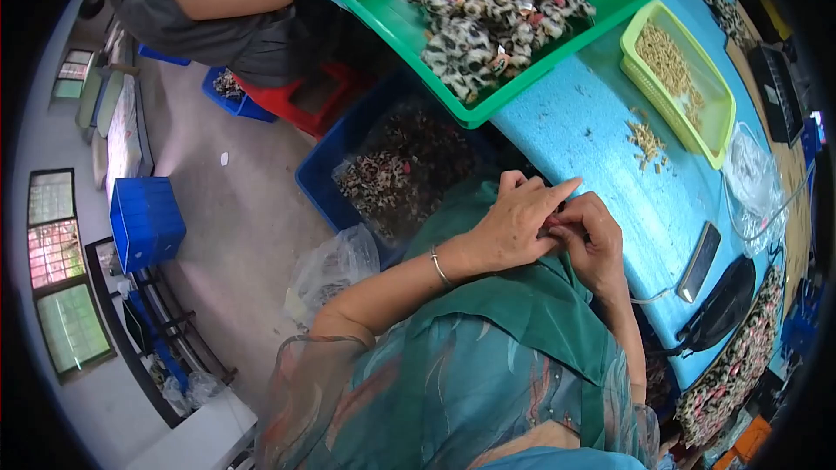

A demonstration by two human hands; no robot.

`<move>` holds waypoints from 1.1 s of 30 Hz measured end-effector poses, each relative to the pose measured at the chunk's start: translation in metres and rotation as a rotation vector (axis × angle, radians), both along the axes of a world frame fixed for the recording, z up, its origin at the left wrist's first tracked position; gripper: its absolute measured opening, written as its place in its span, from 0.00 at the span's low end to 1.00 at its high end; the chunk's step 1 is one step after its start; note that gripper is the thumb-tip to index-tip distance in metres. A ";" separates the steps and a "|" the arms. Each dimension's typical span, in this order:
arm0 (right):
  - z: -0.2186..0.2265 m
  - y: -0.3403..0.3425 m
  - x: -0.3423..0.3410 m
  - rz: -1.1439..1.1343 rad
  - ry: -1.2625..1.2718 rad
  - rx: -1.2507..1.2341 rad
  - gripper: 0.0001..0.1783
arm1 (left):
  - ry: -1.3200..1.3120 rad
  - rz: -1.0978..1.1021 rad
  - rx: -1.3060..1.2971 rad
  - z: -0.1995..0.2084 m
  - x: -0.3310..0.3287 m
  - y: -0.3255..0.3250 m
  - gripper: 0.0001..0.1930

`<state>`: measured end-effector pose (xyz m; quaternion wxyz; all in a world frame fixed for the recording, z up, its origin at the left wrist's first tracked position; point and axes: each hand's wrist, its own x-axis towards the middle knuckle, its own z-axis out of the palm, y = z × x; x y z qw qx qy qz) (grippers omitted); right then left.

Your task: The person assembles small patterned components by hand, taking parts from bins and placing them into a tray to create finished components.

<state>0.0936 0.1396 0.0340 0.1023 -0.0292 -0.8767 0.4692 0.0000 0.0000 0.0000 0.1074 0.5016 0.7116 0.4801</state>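
My left hand (514,222), with a bangle on the wrist, meets my right hand (596,239) in front of my green apron (514,305), by the table edge. One left finger points outward while the others curl inward. The right thumb and fingers are pinched together. Between the hands shows a bit of a small reddish piece (551,221), mostly hidden by the fingers, its kind unclear. Beyond the hands a green tray (475,113) holds a heap of small furry black-and-white spotted pieces (488,26).
A yellow basket (721,135) holds small tan pieces, with a loose pile (646,144) beside it on the blue table (592,174). A phone (698,263) and black pouch (723,305) lie to the right. Left are a blue bin (315,176), plastic bag (335,270) and seated person (226,17).
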 end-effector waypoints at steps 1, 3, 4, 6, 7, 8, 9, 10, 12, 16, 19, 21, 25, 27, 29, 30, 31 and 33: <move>0.002 0.001 -0.001 -0.005 0.083 0.049 0.14 | -0.026 0.037 -0.013 -0.006 0.003 0.003 0.32; 0.005 -0.007 -0.006 -0.017 0.171 0.097 0.13 | -0.047 0.066 -0.027 -0.014 -0.002 0.001 0.17; 0.007 -0.016 -0.009 -0.018 0.192 0.138 0.13 | -0.064 0.057 0.037 -0.016 -0.008 -0.006 0.13; 0.006 -0.020 -0.014 -0.005 0.220 0.186 0.13 | -0.076 0.090 0.136 -0.014 -0.015 -0.010 0.07; 0.002 -0.018 -0.016 0.006 0.228 0.194 0.13 | -0.068 0.100 0.145 -0.014 -0.010 -0.011 0.07; -0.003 -0.017 -0.018 -0.018 0.232 0.186 0.14 | -0.279 0.115 0.058 -0.016 0.000 -0.012 0.07; -0.009 -0.016 -0.018 -0.050 0.232 0.176 0.14 | -0.493 0.119 -0.035 -0.011 0.003 -0.013 0.07; -0.014 -0.015 -0.020 -0.078 0.212 0.093 0.12 | -0.558 0.082 -0.059 -0.003 0.002 -0.015 0.08; -0.015 -0.017 -0.026 -0.086 0.193 0.032 0.10 | -0.525 0.093 -0.107 0.005 -0.002 -0.016 0.08; -0.003 0.001 -0.048 0.082 -0.206 -0.325 0.06 | -1.033 0.081 -0.325 0.026 -0.022 -0.029 0.13; -0.002 0.027 -0.084 0.005 0.064 -0.050 0.05 | -0.557 0.345 -0.232 -0.019 -0.033 -0.052 0.13; 0.007 0.048 -0.119 -0.176 0.259 0.211 0.06 | -0.339 0.497 -0.481 -0.040 -0.053 -0.075 0.22; 0.018 0.077 -0.197 -0.341 0.144 0.722 0.12 | 0.105 0.806 -0.793 -0.058 -0.075 -0.118 0.37; 0.011 0.075 -0.222 -0.364 -0.018 0.847 0.15 | 0.233 0.867 -0.759 -0.069 -0.074 -0.131 0.36; 0.001 0.080 -0.236 -0.387 -0.189 0.962 0.18 | 0.092 0.754 -0.740 -0.062 -0.073 -0.135 0.34; -0.006 0.088 -0.241 -0.335 -0.256 0.880 0.18 | -0.035 0.668 -0.759 -0.048 -0.072 -0.131 0.32; -0.012 0.096 -0.243 -0.287 -0.323 0.797 0.18 | -0.026 0.668 -0.757 -0.052 -0.069 -0.130 0.32; -0.016 0.105 -0.232 -0.345 -0.048 0.702 0.16 | -0.129 0.429 -0.628 -0.065 -0.060 -0.126 0.28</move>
